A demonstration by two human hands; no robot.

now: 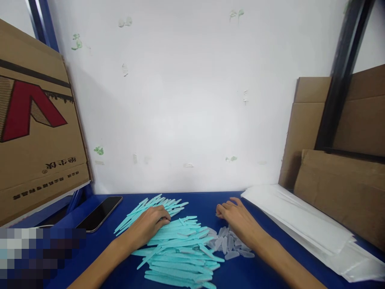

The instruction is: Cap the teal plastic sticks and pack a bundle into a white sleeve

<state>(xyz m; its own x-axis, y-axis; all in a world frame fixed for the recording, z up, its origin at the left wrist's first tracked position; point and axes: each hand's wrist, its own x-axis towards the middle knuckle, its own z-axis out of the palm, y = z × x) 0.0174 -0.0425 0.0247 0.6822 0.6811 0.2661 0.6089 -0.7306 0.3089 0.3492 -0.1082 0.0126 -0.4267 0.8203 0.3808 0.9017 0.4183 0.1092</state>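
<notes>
a: where are the hands?
b: the left hand [152,220] is left of the bottom centre of the frame, palm down and fingers curled, over the upper heap of thin pale-teal tapered strips [132,220]; its fingertips are hidden, so i can't tell whether it grips one.
a: and the right hand [233,210]?
b: right of centre, half curled, just beyond the small pile of translucent, frosted plastic pieces [224,243]; there may be something small at its fingertips, but i can't tell.
a: where are the rest of the strips?
b: the larger heap of teal strips [180,259] spreads over the bottom centre on the blue tabletop [204,204], overlapping, most lying roughly sideways; the frosted pieces are beside its right edge.
a: anything else around?
b: a dark-screened phone [100,214] at lower left, flat white sheets or bags [300,224] at lower right; a brown cardboard box with a red printed mark [60,140] fills the left side.
a: which step would you call this?
b: my guess is picking or sorting among loose pieces; nothing visibly joined in the fingers.
a: what does the next move call for?
b: if a strip is wanted, fingertips on one edge, easing it free of its overlapping neighbours; a light pinch, i'd judge.
</notes>
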